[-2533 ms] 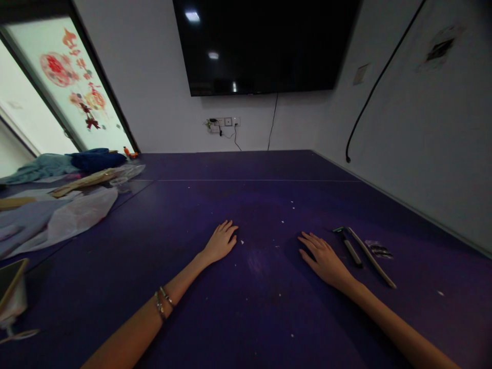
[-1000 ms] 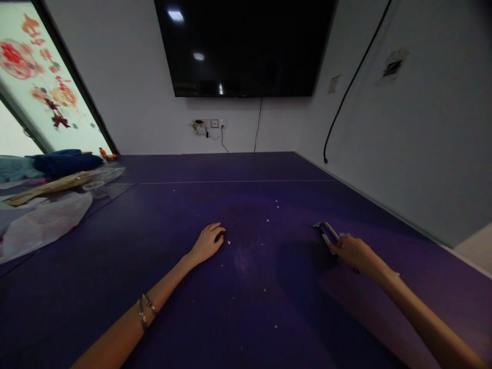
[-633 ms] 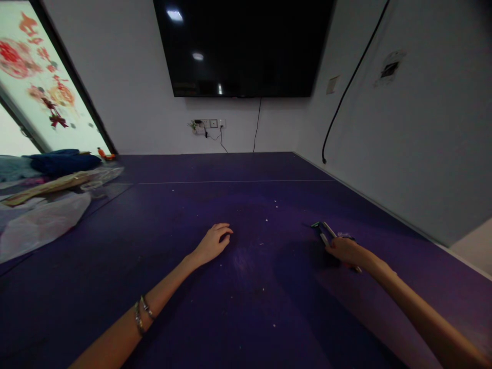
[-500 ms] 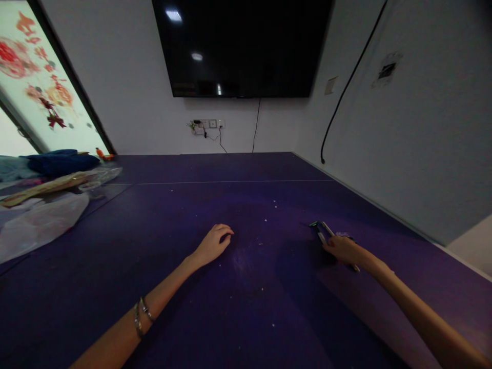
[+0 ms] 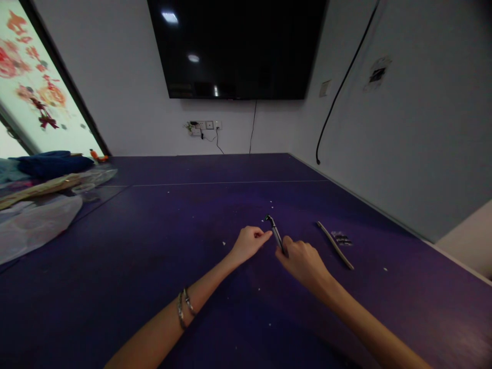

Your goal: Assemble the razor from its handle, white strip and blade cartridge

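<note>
My right hand (image 5: 303, 260) is closed round the handle of a slim grey tool with a dark bent head (image 5: 275, 231). Its head points away from me, a little above the purple surface (image 5: 184, 287). Just left of the tool, my left hand (image 5: 248, 245) is loosely curled, with a digit stretched out close to the shaft; whether they touch I cannot tell. Two metal bangles (image 5: 185, 308) circle the left wrist. Right of my hands lie a thin, slightly curved pale stick (image 5: 335, 246) and a small clear packet with dark pieces (image 5: 341, 238).
Small white bits are scattered over the surface. At the left are a clear plastic bag (image 5: 42, 225), folded blue cloth (image 5: 56, 165) and a small orange object (image 5: 98, 156). A television (image 5: 238, 51) hangs on the far wall, and a black cable (image 5: 342, 84) dangles at right.
My right hand has moved left with the grey tool, leaving the pale stick and packet on the surface. My left hand has shifted right, up to the tool.
</note>
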